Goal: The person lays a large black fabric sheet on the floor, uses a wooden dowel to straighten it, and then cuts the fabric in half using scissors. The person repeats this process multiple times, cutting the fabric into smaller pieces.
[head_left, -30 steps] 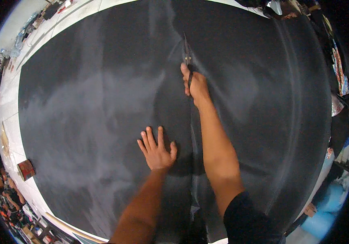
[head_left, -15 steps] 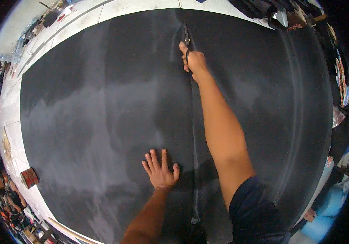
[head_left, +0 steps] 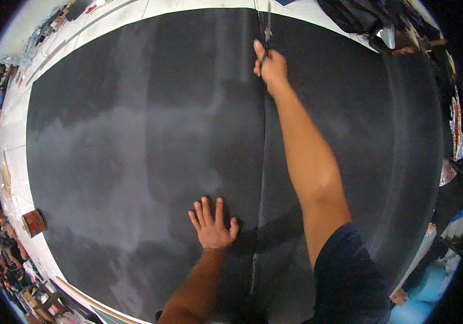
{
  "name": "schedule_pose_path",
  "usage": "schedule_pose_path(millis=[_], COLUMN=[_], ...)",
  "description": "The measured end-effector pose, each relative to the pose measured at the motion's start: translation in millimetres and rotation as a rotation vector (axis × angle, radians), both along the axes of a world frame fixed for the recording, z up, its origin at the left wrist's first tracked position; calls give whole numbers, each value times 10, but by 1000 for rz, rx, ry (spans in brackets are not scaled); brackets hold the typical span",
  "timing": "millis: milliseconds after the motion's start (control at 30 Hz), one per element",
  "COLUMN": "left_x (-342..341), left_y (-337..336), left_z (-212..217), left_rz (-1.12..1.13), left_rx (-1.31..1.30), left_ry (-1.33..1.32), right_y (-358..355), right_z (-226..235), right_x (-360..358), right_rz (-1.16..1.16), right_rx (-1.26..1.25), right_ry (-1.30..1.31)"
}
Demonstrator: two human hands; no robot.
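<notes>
A large sheet of dark grey, smooth material point(head_left: 107, 162) covers most of the white surface. A long cut line runs up through it, from near my body to its far edge. My right hand point(head_left: 272, 70) is closed round the handles of a pair of scissors point(head_left: 267, 29), arm stretched far forward. The scissor blades reach the far edge of the sheet, at the upper end of the cut. My left hand point(head_left: 213, 229) lies flat on the sheet, fingers spread, left of the cut and near my body.
A small reddish-brown box point(head_left: 34, 222) sits by the sheet's left edge on the white tiled surface point(head_left: 14, 162). Cluttered items crowd the far left. Dark fabric point(head_left: 350, 21) lies at the far right, and light-blue rolled material point(head_left: 423, 291) at the lower right.
My right hand and the scissors have moved farther forward to the sheet's far edge, and the cut now reaches there. My left hand stays flat in place.
</notes>
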State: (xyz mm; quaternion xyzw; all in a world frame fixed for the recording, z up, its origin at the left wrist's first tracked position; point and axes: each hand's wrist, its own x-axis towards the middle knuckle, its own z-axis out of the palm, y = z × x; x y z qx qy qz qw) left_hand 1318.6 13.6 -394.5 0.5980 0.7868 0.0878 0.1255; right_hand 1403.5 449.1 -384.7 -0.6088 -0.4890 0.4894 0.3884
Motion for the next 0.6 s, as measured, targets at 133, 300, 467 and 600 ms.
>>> schedule_pose_path(millis=[133, 300, 467, 600], left_x=[-50, -6, 0, 36], left_y=[-37, -15, -26, -68], left_z=[19, 79, -8, -71], left_rz=[32, 38, 19, -28], left_rx=[-22, -12, 130, 212], left_ry=[-27, -37, 5, 34], right_y=[-2306, -5871, -7028, -7050], right_z=[67, 309, 128, -77], right_x=[537, 1808, 1865, 1860], right_rz=[-66, -279, -235, -336], right_rx=[-58, -241, -238, 37], right_ry=[60, -580, -906, -986])
